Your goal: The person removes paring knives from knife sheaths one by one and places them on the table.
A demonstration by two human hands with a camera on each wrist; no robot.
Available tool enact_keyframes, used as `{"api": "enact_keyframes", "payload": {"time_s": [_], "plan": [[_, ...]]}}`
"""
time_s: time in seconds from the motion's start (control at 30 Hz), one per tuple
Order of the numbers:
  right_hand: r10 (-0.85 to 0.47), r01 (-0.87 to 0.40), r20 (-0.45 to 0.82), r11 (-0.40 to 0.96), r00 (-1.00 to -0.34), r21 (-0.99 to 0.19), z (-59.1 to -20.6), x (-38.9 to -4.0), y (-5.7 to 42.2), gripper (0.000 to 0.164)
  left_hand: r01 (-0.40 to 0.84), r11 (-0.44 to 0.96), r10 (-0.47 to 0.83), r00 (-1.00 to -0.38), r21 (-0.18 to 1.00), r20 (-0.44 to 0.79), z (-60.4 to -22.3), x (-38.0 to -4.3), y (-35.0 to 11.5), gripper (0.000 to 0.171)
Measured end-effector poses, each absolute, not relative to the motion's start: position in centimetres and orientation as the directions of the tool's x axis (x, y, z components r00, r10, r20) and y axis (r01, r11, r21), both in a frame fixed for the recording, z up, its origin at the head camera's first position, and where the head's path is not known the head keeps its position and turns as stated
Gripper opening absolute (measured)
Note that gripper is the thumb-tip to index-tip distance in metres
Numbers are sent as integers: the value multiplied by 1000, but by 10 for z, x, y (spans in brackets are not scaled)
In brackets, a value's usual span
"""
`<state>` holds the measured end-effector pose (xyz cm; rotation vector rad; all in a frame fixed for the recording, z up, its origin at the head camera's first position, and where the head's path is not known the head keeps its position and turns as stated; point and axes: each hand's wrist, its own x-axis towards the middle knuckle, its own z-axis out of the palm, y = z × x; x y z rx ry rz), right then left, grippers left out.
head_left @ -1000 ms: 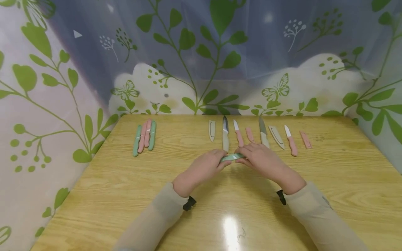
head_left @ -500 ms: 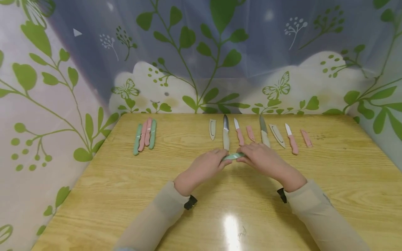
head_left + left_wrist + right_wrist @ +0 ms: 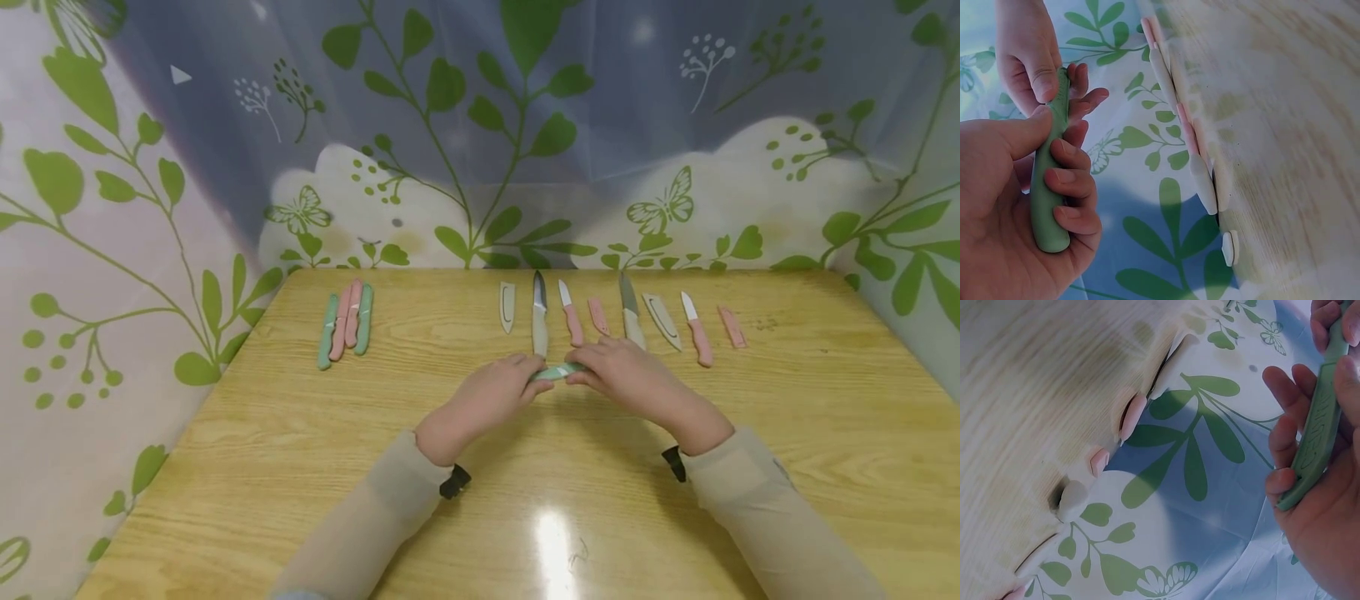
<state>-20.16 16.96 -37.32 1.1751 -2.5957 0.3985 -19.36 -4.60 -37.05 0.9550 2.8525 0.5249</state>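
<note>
Both hands hold one green knife [image 3: 557, 372] in its green sheath, level over the middle of the table. My left hand [image 3: 487, 404] has its fingers curled round the smooth handle [image 3: 1047, 200], thumb along its side. My right hand [image 3: 641, 387] grips the sheath [image 3: 1319, 428], which shows raised lettering in the right wrist view. The blade is hidden inside the sheath. Just beyond the hands lie a cream-handled knife [image 3: 539, 321], a pink-handled knife [image 3: 572, 321] and a second cream-handled knife [image 3: 630, 312], blades pointing away.
A cream sheath [image 3: 507, 308], a pink sheath [image 3: 597, 317], another cream sheath [image 3: 662, 321], a bare pink knife [image 3: 697, 333] and another pink sheath [image 3: 731, 327] complete the back row. Several green and pink sheathed knives [image 3: 345, 323] lie together at the back left. Patterned cloth [image 3: 435, 200] hangs behind.
The hands keep the same hold on the green knife, almost still. The head view has shifted slightly, so the table sits a little higher in it.
</note>
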Motion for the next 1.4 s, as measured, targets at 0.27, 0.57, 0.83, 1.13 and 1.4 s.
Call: {"api": "enact_keyframes", "payload": {"time_s": [0.27, 0.57, 0.83, 1.13, 1.4], "plan": [[-686, -751, 325, 643, -651, -151, -373, -203, 170, 19, 581, 739, 608, -793, 342, 35, -371, -194, -46, 30], [-686, -750, 318, 641, -654, -162, -374, -204, 171, 18, 585, 738, 609, -792, 337, 40, -372, -194, -46, 31], [-681, -743, 306, 644, -665, -183, -376, -206, 172, 18, 588, 740, 611, -791, 327, 38, -373, -196, -48, 34], [-680, -745, 313, 641, -663, -185, -377, -206, 172, 18, 591, 739, 612, -790, 323, 46, -375, -197, -48, 33], [-679, -744, 315, 643, -664, -183, -375, -206, 173, 17, 578, 745, 604, -797, 334, 31, -373, -196, -48, 33]]}}
